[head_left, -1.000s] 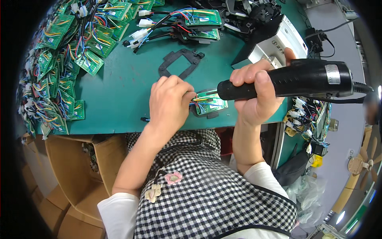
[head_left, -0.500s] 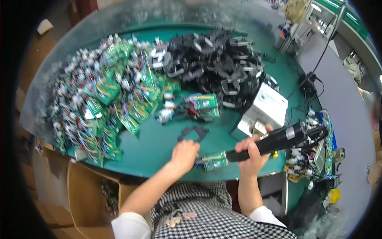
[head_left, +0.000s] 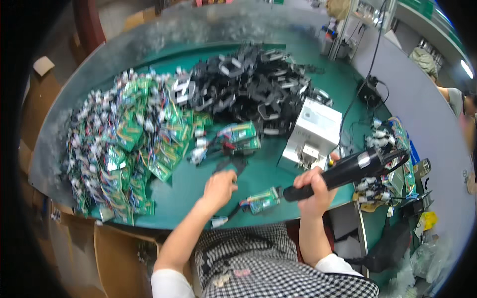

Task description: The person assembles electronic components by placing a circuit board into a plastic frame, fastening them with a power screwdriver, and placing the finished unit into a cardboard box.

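Observation:
My right hand [head_left: 316, 192] is wrapped round a black electric screwdriver [head_left: 348, 171], held tilted with its tip pointing left. Close to that tip lies a small green circuit board [head_left: 264, 201], its wires running left to a white connector [head_left: 218, 221] near the table edge. Whether the tip touches the board I cannot tell. My left hand [head_left: 218, 189] is closed, fingers curled, at the near edge of a flat black plastic frame [head_left: 237, 166]. Its fingertips are partly hidden, and a grip on the frame cannot be made out. Two wired boards [head_left: 241, 136] lie beyond it.
A big heap of wired circuit boards [head_left: 129, 134] covers the left of the green table [head_left: 179, 198]. Black plastic frames [head_left: 253, 82] are piled at the back. A white box-shaped device [head_left: 315, 121] stands beside my right hand. More wired parts [head_left: 380, 184] lie at right.
My left hand has come away from the board's wires and moved toward the black frame, uncovering the white connector. My right hand keeps the screwdriver by the board. The whole view has shifted.

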`<state>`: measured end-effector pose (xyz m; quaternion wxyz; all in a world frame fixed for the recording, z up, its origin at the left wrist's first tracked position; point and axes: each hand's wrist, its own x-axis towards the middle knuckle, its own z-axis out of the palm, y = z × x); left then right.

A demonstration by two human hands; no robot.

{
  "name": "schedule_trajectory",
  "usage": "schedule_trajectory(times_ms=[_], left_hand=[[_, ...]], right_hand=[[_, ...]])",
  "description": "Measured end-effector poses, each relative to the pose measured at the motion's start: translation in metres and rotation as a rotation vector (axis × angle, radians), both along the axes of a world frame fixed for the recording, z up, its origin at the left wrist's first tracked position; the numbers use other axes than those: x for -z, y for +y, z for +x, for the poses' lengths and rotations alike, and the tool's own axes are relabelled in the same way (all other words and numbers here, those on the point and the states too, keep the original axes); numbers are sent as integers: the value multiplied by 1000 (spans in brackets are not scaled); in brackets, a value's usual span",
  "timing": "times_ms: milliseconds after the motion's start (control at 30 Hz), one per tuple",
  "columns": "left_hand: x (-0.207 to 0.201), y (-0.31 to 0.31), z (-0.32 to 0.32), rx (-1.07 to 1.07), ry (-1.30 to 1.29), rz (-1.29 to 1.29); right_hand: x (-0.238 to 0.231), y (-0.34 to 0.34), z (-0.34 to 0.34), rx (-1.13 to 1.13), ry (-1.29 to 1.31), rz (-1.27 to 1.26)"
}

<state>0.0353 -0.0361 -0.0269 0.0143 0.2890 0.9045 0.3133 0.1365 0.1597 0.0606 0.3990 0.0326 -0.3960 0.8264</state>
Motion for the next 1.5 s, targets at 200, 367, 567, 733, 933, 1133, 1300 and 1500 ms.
schedule_trajectory(times_ms=[200, 367, 567, 733, 933, 1133, 1300, 1500], left_hand=[[-19, -20, -13, -72, 69, 170], [-22, -13, 6, -108, 106, 72], [-8, 17, -3, -50, 85, -128], [-46, 2, 7, -178, -473, 306], [-29, 3, 73, 1, -1219, 1500], [-37, 12, 93, -159, -1223, 1524], [-34, 19, 103, -230, -1125, 1550], [-26, 12, 114, -163, -1148, 1351]], right_hand=[[6, -1, 14, 63, -40, 189], [39, -3, 12, 244, -285, 331], [51, -27, 11, 89, -287, 249], [29, -15, 8, -5, -107, 101], [-15, -31, -6, -166, 196, 22], [-7, -44, -3, -134, 170, 135], [-6, -56, 6, -83, 122, 157], [-9, -60, 17, -21, 28, 218]])
